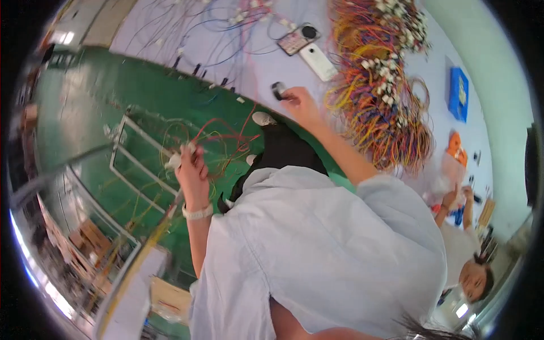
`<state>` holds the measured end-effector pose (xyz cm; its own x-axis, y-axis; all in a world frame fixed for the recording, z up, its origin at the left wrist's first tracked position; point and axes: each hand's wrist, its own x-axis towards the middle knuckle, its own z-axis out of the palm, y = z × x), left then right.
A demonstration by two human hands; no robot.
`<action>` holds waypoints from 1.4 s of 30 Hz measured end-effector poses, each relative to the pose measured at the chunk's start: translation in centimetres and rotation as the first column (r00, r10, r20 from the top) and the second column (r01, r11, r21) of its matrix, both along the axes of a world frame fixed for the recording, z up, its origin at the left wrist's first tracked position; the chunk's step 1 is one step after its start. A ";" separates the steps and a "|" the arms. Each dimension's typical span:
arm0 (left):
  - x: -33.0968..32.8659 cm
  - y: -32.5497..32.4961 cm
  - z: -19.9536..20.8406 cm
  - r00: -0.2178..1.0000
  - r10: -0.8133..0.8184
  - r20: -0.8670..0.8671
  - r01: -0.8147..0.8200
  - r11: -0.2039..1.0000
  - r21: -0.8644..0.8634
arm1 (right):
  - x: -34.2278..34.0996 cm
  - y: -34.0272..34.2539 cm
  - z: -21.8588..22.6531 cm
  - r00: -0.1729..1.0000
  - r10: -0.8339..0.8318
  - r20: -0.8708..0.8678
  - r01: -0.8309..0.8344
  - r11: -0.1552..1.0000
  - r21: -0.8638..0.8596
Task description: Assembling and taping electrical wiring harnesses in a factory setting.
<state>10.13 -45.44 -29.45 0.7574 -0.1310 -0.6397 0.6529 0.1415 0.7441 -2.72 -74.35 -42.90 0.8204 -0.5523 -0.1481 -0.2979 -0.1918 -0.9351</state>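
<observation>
Held out over the green floor, my left hand (pixel 194 167) is closed on a bunch of thin red and yellow wires (pixel 218 136) with white connectors (pixel 174 161) at their ends. The wires loop loosely away from my fingers. My right hand (pixel 301 106) pinches a small black roll of tape (pixel 277 90) above the near edge of the white table (pixel 260 68). To the right of that hand lies a large heap of orange, yellow and dark wire harnesses (pixel 379 107) with many white connectors.
A white phone (pixel 318 62) and a second phone-like device (pixel 297 41) lie on the table; a round black object (pixel 309 31) rests against the second. A blue box (pixel 459 95) sits farther right. A metal frame (pixel 141 164) stands at left. A co-worker (pixel 459 243) works at far right.
</observation>
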 end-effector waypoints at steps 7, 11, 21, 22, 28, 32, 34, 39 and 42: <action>-0.9 -3.4 6.1 0.911 0.080 0.404 -0.085 0.996 -0.005 | 3.3 12.5 17.3 0.784 0.401 0.474 -0.618 0.582 0.529; -2.0 -0.6 7.3 0.791 0.112 0.602 -0.094 0.994 -0.060 | 4.0 13.8 18.9 0.660 0.588 0.467 -0.751 0.485 0.449; -3.6 4.1 9.7 0.848 0.332 0.413 -0.332 0.940 -0.074 | 7.5 17.0 22.2 0.679 0.486 0.550 -0.723 0.571 0.389; -3.7 3.4 10.0 0.781 0.342 0.523 -0.348 0.933 -0.091 | 8.0 17.3 22.4 0.645 0.505 0.573 -0.743 0.591 0.315; -4.7 3.5 8.8 0.523 0.243 0.817 -0.562 0.819 0.116 | 8.7 18.8 24.2 0.639 0.664 0.388 -0.700 0.711 -0.064; -5.2 4.0 8.0 0.395 0.020 0.918 -0.644 0.718 0.262 | 9.4 20.0 23.9 0.665 0.633 0.396 -0.689 0.725 -0.002; -5.7 4.2 7.5 0.396 -0.128 0.909 -0.638 0.674 0.372 | 9.9 19.9 23.4 0.700 0.609 0.374 -0.691 0.710 0.136; -4.4 4.0 7.0 0.350 0.004 0.937 -0.675 0.695 0.249 | 10.6 20.7 21.8 0.623 0.586 0.518 -0.645 0.759 -0.084; -2.5 4.4 8.6 0.466 0.255 0.847 -0.621 0.776 0.108 | 10.9 20.2 21.7 0.546 0.646 0.533 -0.622 0.739 -0.258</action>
<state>7.64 -41.00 -20.86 0.8374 0.4602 0.2949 -0.2527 -0.1524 0.9555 8.18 -54.20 -21.18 0.8748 0.1503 0.4606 0.4810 -0.1560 -0.8627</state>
